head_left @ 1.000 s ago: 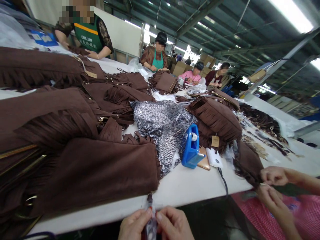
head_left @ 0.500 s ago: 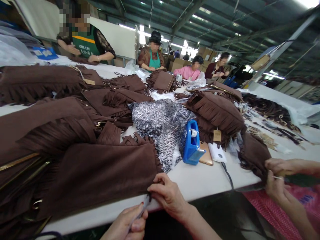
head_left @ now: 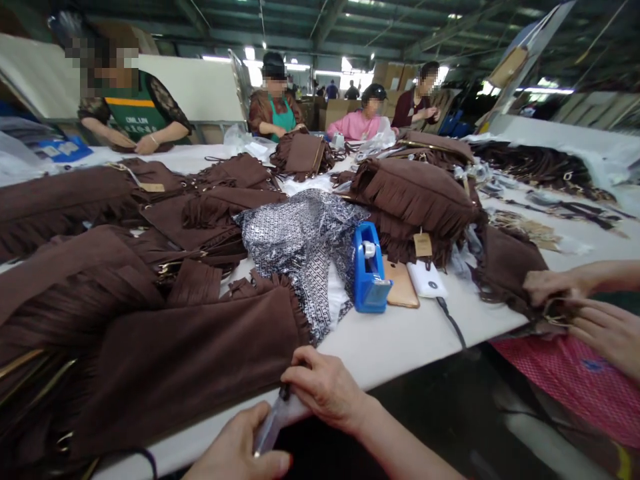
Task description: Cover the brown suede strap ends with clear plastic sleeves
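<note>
At the table's near edge, my right hand (head_left: 325, 387) is closed in a pinch on a small dark brown strap end. A narrow clear plastic sleeve (head_left: 270, 423) runs from that end down to my left hand (head_left: 240, 443). The left thumb and fingers lie around the sleeve in a loose grip. Just beyond both hands, a dark brown fringed bag (head_left: 200, 353) rests flat on the white table (head_left: 395, 350). What the sleeve contains is too blurred to make out.
A blue tape dispenser (head_left: 371, 277), a gold phone (head_left: 400, 283) and a white device (head_left: 427, 280) with a cable stand beyond my right hand. Patterned plastic (head_left: 300, 243) lies mid-table among several brown bags. A co-worker's hands (head_left: 570, 300) handle a bag at the right.
The view has shifted, and table items appear further left. My left thumb has spread down from the fingers, showing more of the sleeve. The right hand keeps its pinch.
</note>
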Demonstrator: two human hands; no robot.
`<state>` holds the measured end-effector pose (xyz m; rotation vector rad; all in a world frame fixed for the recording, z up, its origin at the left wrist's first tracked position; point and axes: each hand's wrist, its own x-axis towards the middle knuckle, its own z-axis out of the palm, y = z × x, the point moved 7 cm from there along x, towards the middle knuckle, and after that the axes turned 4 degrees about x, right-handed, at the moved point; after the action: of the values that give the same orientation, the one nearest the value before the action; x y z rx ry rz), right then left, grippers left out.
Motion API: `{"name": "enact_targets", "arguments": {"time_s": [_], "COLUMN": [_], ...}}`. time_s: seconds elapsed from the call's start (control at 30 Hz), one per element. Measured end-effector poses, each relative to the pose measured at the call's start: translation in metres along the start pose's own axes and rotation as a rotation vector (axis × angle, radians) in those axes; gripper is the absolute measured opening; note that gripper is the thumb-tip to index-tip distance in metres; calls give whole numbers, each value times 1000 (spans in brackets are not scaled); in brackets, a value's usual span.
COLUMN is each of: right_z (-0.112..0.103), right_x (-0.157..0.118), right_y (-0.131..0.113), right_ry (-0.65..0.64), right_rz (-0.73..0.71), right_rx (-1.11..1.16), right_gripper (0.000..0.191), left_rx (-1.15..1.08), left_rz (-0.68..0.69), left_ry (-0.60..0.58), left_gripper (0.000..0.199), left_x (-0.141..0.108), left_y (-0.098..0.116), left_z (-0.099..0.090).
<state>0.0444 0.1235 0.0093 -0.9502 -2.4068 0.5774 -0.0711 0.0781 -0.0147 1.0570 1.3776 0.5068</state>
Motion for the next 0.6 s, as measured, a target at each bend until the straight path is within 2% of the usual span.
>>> {"name": "enact_targets", "arguments": {"time_s": [0.07,0.17,0.23,0.3,0.4,0.5,0.6], "right_z": [-1,-2,-3,-4,-5,-6,-7], "right_x": [-1,-1,-2,-2,-3,-3,-3], "right_y": [0,-1,-1,-1,0,-1,0], "right_ry": [10,31,46,56,66,76,81], "right_rz": [-8,-22,-28,-33,-38,-37,-30], "right_rx": [-6,-9,-6,0,0,-15,-13], "right_gripper": [18,18,19,18,17,17,17], "left_rx": [160,407,558,653,549,294,220], "left_rz": [-17,-28,-9,17,6,-99,-145], "left_ry": [50,226,299,318,206,44,-6], "left_gripper": [25,30,27,19,7,13,20], "left_x": [-1,-6,-10,-10,-4,0,-1], "left_y": [1,6,13,18,16,7,8], "left_z": [-6,-18,-22,-20,-11,3,11]}}
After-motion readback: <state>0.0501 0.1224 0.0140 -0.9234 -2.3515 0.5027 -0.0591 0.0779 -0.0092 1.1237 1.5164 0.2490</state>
